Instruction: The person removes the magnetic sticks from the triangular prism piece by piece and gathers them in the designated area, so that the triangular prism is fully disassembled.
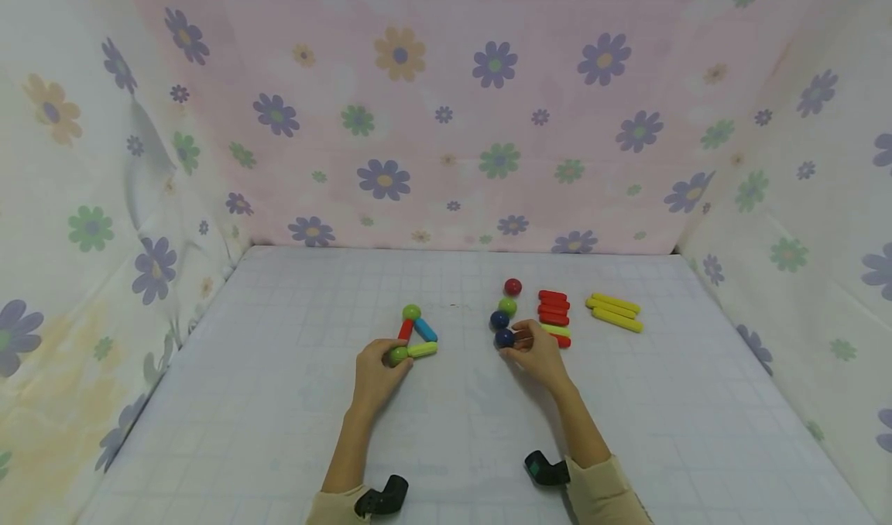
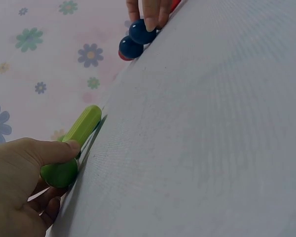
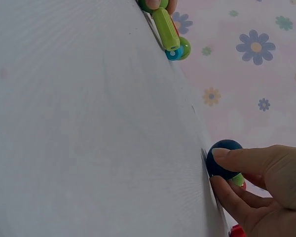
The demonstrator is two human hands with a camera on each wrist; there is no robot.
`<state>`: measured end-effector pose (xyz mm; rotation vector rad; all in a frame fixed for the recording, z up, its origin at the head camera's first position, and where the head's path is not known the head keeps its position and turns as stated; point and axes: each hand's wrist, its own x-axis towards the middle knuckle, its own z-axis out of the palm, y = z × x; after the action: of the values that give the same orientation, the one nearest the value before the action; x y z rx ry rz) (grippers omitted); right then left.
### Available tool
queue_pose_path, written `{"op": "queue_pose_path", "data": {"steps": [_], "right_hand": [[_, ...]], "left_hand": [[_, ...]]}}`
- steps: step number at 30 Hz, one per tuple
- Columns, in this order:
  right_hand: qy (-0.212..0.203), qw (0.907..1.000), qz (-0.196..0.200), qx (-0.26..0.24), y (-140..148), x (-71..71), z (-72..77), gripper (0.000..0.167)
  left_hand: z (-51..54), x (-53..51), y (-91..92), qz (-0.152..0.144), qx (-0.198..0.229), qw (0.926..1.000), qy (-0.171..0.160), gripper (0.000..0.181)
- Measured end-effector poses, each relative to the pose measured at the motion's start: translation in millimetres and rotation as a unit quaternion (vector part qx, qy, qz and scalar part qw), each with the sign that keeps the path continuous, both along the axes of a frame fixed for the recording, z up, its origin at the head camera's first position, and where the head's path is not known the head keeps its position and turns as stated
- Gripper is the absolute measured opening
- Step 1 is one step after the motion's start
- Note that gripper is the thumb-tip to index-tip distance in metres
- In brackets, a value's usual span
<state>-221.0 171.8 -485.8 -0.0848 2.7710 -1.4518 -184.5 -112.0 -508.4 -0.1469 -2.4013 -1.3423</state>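
Note:
My left hand (image 1: 375, 370) grips a green ball (image 2: 60, 173) between thumb and fingers. From that ball a light green stick (image 1: 423, 349) extends to the right. A red stick (image 1: 406, 330) runs from near the held ball up to a second green ball (image 1: 412, 312), where a blue stick (image 1: 426, 330) also meets it. My right hand (image 1: 542, 357) pinches a dark blue ball (image 3: 224, 158) low over the table. Just behind it sits another dark blue ball (image 1: 499, 320), with a green ball (image 1: 508, 306) and a red ball (image 1: 512, 286) farther back.
Right of the balls, several red sticks (image 1: 554, 308) and one light green stick (image 1: 555, 330) lie stacked side by side, partly behind my right hand. Several yellow sticks (image 1: 617, 321) lie farther right. Flowered cloth (image 1: 446, 138) walls the white table (image 1: 474, 447).

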Motion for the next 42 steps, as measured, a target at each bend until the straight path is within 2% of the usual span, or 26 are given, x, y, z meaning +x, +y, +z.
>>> {"op": "queue_pose_path", "data": {"steps": [5, 10, 13, 17, 20, 26, 30, 37, 42], "right_hand": [[0.017, 0.9992, -0.002, 0.037, -3, 1.1, 5.6, 0.044], [0.106, 0.9938, 0.003, 0.033, -18, 4.0, 10.5, 0.042], [0.148, 0.9880, 0.044, -0.003, -31, 4.7, 9.1, 0.038], [0.131, 0.9844, 0.111, -0.037, -53, 5.1, 6.2, 0.037], [0.118, 0.9803, 0.154, -0.037, -68, 4.0, 4.5, 0.038], [0.125, 0.9670, 0.222, -0.016, -90, -2.3, -6.5, 0.033], [0.127, 0.9640, 0.233, 0.006, -100, -3.6, -8.3, 0.032], [0.151, 0.9630, 0.218, 0.047, -108, -2.8, -9.9, 0.027], [0.151, 0.9629, 0.216, 0.056, -110, -4.1, -12.6, 0.024]], "left_hand": [[-0.5, -0.4, -0.1, -0.001, -0.001, 1.0000, 0.002, 0.029], [0.6, -0.4, -0.1, 0.000, -0.004, 1.0000, 0.000, 0.029], [1.5, -0.2, -0.3, 0.003, -0.006, 1.0000, -0.003, 0.029], [2.3, 0.6, -0.5, 0.004, -0.007, 0.9999, -0.012, 0.029], [2.5, 0.7, -0.7, 0.001, -0.003, 0.9999, -0.013, 0.028], [1.8, 1.1, -1.3, -0.006, 0.002, 1.0000, -0.004, 0.028], [1.4, 1.3, -0.9, -0.006, 0.000, 1.0000, 0.003, 0.028], [1.0, 1.2, -0.4, -0.001, -0.002, 1.0000, -0.003, 0.029], [0.0, 0.6, -1.1, -0.003, -0.004, 1.0000, -0.008, 0.031]]}}
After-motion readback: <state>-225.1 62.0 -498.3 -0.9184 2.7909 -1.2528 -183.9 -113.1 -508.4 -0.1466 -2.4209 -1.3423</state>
